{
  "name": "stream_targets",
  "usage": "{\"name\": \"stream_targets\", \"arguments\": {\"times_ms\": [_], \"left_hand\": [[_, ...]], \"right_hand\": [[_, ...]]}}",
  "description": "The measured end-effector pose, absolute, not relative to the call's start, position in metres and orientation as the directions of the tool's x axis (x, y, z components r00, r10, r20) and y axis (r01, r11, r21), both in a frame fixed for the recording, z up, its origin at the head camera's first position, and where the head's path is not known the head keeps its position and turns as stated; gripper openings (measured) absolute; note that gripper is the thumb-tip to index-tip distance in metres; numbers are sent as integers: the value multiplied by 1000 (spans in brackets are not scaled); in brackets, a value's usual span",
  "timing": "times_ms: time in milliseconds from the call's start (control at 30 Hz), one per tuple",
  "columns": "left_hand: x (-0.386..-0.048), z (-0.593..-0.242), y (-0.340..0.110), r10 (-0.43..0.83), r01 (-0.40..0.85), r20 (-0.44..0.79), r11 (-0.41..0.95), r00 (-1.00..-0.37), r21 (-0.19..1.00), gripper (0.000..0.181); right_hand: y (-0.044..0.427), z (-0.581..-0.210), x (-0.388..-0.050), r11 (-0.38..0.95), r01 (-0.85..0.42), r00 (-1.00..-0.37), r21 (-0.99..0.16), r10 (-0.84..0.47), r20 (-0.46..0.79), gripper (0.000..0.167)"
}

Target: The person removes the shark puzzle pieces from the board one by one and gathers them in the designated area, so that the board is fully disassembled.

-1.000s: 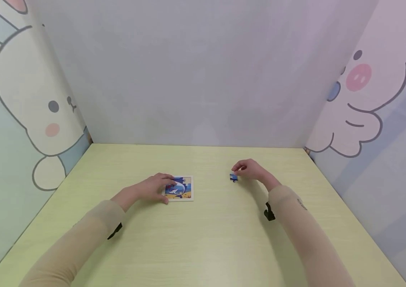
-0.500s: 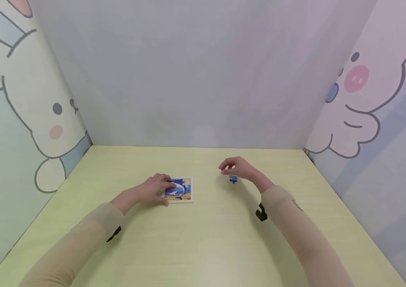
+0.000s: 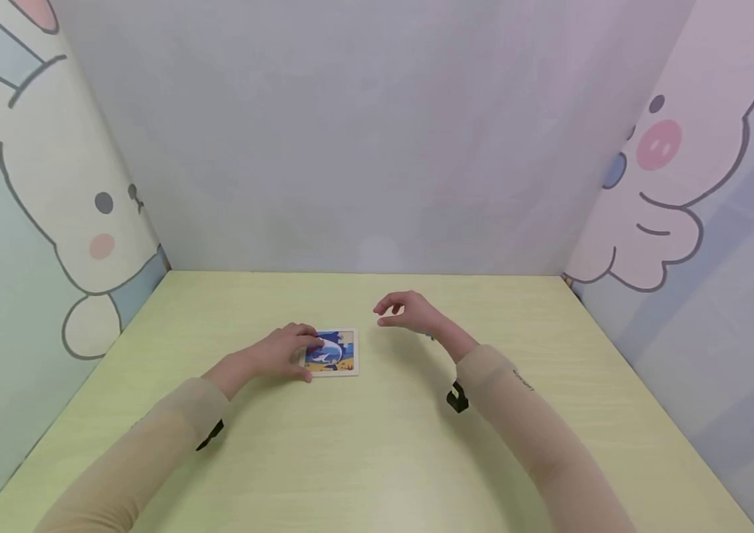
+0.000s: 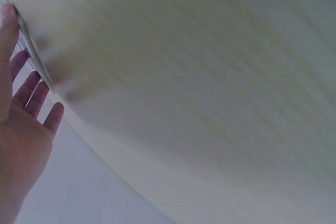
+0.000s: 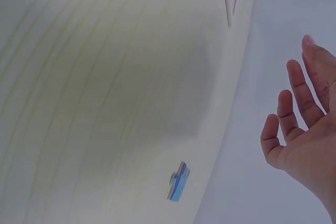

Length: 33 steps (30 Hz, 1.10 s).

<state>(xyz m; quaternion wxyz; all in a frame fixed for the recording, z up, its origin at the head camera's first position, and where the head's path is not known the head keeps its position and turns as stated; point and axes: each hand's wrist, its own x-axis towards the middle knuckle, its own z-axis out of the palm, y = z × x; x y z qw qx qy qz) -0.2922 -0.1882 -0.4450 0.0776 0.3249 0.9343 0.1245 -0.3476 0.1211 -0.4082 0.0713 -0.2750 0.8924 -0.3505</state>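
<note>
A small framed jigsaw puzzle [image 3: 340, 354] with a whale picture lies left of the table's middle. My left hand [image 3: 280, 352] holds its left side, thumb at the near corner and fingers over the far corner and picture. In the left wrist view, the puzzle's white frame [image 4: 34, 51] shows edge-on between thumb and fingers. Right of the puzzle, my right hand [image 3: 410, 312] hovers above the table with loosely bent fingers and nothing between them. A loose blue jigsaw piece [image 5: 179, 183] lies on the table, mostly hidden behind the right wrist in the head view.
The pale yellow wooden table [image 3: 364, 459] spreads around both hands. A plain grey-white backdrop [image 3: 364, 148] stands along its far edge. Side walls carry cartoon animals, a rabbit [image 3: 70, 170] on the left.
The right hand has left the loose jigsaw piece and moved leftward toward the puzzle. The piece stays on the table. The left hand keeps its place on the puzzle.
</note>
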Motion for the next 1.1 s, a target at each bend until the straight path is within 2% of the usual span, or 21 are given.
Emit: {"name": "stream_targets", "arguments": {"times_ms": [267, 633, 1100], "left_hand": [[-294, -445, -189, 614, 573, -59, 762, -787, 301, 73], [-299, -450, -190, 620, 577, -49, 753, -783, 318, 74], [-306, -456, -191, 607, 563, -42, 758, -793, 330, 73]], "right_hand": [[89, -417, -346, 593, -462, -812, -660, -582, 46, 29], [63, -436, -352, 670, -409, -814, -620, -575, -85, 23], [47, -445, -361, 726, -360, -832, -586, -534, -150, 18]]}}
